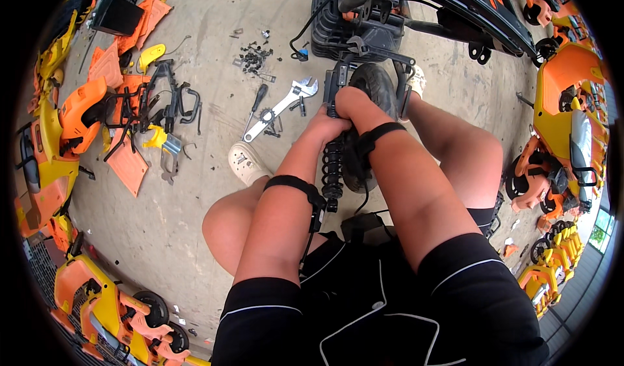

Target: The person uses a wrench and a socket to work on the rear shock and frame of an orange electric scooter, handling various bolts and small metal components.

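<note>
Between my bare legs stands a black shock absorber (332,164) with a coil spring, its upper body rising beyond my fists. My left hand (327,124) is closed around it at the top of the spring. Just beyond, my right hand (351,101) is also closed on the shock absorber, with its fingers mostly hidden behind the wrist. A black rubber-tyred wheel (380,85) sits right beside it, partly covered by my right forearm. A metal linkage arm (383,57) crosses at the far end of the shock absorber.
On the concrete lie an adjustable wrench (286,106), a screwdriver (257,106) and a pile of black screws (255,59). A ribbed black part (325,22) and a black frame (478,12) stand ahead. Orange panels (127,161) and yellow-orange scooters (562,100) line both sides.
</note>
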Action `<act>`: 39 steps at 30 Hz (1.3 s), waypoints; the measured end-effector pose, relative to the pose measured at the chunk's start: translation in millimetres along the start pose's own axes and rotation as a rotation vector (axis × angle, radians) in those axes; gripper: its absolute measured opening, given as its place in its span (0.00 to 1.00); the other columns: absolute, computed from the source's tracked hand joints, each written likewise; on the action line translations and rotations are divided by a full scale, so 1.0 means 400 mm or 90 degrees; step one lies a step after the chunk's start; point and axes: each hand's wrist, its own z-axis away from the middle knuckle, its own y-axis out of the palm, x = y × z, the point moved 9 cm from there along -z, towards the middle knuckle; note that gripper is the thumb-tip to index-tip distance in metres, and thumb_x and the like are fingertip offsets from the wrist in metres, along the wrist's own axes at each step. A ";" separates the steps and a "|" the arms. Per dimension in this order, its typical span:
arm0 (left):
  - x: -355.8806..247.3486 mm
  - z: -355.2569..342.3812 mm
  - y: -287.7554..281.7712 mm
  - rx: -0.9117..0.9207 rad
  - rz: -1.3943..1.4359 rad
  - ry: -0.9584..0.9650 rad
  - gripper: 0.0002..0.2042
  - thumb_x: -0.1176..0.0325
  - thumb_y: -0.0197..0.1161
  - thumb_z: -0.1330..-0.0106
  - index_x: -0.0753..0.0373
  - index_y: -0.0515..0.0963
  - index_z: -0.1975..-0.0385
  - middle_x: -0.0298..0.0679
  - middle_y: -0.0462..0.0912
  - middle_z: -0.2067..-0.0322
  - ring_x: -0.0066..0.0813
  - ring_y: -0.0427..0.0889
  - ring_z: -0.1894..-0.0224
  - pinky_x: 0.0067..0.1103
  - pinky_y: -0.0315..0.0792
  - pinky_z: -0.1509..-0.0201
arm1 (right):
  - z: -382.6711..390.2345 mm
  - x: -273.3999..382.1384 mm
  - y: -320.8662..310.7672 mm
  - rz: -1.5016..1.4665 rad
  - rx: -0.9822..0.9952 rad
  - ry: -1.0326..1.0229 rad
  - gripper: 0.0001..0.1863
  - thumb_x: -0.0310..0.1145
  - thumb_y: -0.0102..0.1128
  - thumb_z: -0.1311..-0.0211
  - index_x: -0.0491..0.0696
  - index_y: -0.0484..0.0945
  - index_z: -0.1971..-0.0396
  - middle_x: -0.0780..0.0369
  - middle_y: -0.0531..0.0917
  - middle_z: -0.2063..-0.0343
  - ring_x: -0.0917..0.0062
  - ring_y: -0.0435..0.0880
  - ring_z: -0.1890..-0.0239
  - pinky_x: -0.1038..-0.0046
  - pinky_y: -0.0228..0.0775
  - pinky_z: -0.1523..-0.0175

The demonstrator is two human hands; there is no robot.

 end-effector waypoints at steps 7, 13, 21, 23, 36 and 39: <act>-0.020 0.020 0.007 0.017 -0.010 0.020 0.48 0.66 0.72 0.48 0.64 0.50 0.28 0.47 0.80 0.50 0.32 0.83 0.55 0.26 0.77 0.55 | -0.026 -0.049 0.015 -0.088 -0.070 0.117 0.13 0.30 0.65 0.50 0.48 0.87 0.62 0.54 0.86 0.57 0.62 0.85 0.53 0.66 0.77 0.49; -0.021 0.011 0.019 0.023 0.042 0.018 0.41 0.72 0.72 0.52 0.68 0.60 0.35 0.45 0.81 0.53 0.34 0.82 0.53 0.25 0.74 0.49 | 0.017 -0.037 -0.010 -0.034 0.012 0.063 0.12 0.29 0.61 0.48 0.44 0.87 0.65 0.51 0.85 0.60 0.59 0.85 0.54 0.64 0.77 0.49; 0.012 -0.017 -0.002 -0.007 0.038 -0.002 0.40 0.72 0.72 0.53 0.66 0.62 0.36 0.45 0.82 0.54 0.33 0.83 0.55 0.25 0.75 0.51 | 0.016 -0.016 -0.020 -0.053 -0.027 0.068 0.14 0.29 0.67 0.51 0.47 0.87 0.62 0.54 0.86 0.57 0.62 0.85 0.53 0.66 0.77 0.48; 0.002 -0.013 0.008 0.018 0.057 0.018 0.40 0.71 0.73 0.53 0.67 0.63 0.36 0.45 0.82 0.53 0.34 0.82 0.54 0.25 0.74 0.49 | 0.013 -0.023 -0.020 -0.056 -0.040 0.073 0.14 0.29 0.66 0.51 0.47 0.87 0.62 0.54 0.85 0.57 0.62 0.85 0.52 0.66 0.77 0.47; 0.023 -0.056 0.000 -0.010 -0.017 0.060 0.49 0.66 0.73 0.54 0.69 0.54 0.30 0.47 0.81 0.51 0.35 0.82 0.52 0.24 0.74 0.47 | 0.019 -0.029 -0.023 -0.103 -0.029 0.112 0.15 0.30 0.65 0.49 0.46 0.86 0.59 0.52 0.84 0.54 0.61 0.84 0.50 0.66 0.76 0.46; 0.034 -0.060 0.007 0.007 0.008 0.050 0.50 0.66 0.73 0.54 0.69 0.53 0.30 0.47 0.81 0.50 0.34 0.82 0.51 0.24 0.74 0.47 | 0.017 -0.021 -0.017 -0.064 -0.031 0.068 0.14 0.30 0.65 0.49 0.46 0.87 0.61 0.53 0.85 0.56 0.62 0.85 0.52 0.66 0.77 0.47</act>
